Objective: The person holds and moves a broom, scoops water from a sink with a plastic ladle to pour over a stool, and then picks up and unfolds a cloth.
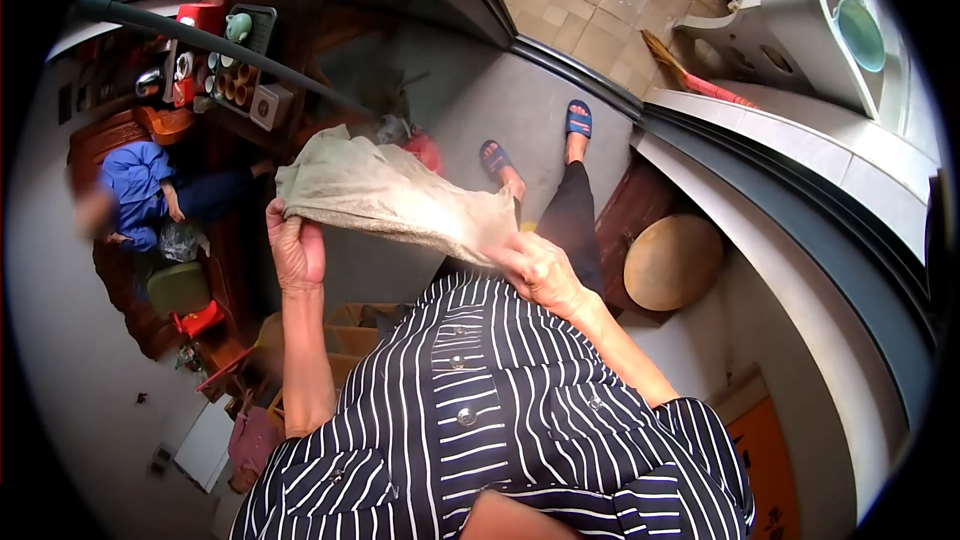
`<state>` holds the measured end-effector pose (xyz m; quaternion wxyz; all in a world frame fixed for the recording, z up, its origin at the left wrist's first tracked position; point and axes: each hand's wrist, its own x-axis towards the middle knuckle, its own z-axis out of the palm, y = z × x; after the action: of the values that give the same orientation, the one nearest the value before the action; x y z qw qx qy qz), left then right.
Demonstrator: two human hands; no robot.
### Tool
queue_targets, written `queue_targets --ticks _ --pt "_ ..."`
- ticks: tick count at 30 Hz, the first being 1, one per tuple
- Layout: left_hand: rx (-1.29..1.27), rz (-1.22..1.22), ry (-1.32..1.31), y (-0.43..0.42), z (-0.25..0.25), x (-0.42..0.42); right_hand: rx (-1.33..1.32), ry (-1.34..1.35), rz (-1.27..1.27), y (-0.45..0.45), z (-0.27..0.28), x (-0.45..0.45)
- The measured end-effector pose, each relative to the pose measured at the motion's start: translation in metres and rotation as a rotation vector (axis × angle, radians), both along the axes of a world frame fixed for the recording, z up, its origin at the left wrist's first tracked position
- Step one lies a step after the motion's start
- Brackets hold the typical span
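A pale, off-white cloth is stretched between my two hands in front of my striped shirt. My left hand pinches its left corner, thumb and fingers pressed together. At the cloth's lower right end, my right hand is closed on the fabric. The cloth sags and folds in the middle, and its far edge is raised on the left. Sunlight falls brightly on its right part.
A sliding-door track crosses the floor beyond my sandals. To the right sits a round wooden stool. A person in blue sits at the left near a tea tray. A broom lies outside.
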<state>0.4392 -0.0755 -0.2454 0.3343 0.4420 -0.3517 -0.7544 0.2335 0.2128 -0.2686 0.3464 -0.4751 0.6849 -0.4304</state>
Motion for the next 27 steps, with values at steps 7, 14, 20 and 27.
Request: queue_targets --ticks 7,14,20,27 --pt "-0.082 -0.053 -0.249 -0.011 0.014 0.032 0.283 -0.279 -0.059 -0.005 0.011 0.003" --pt "-0.889 -0.488 -0.779 -0.01 0.031 -0.014 0.409 -0.568 -0.155 -0.017 0.018 -0.033" --pt "-0.468 -0.434 -0.799 -0.019 0.01 -0.034 0.088 -0.595 -0.476 -0.025 0.022 -0.065" --pt "-0.503 -0.55 -0.845 -0.024 0.009 -0.065 -0.031 -0.375 -0.519 -0.024 0.04 -0.107"
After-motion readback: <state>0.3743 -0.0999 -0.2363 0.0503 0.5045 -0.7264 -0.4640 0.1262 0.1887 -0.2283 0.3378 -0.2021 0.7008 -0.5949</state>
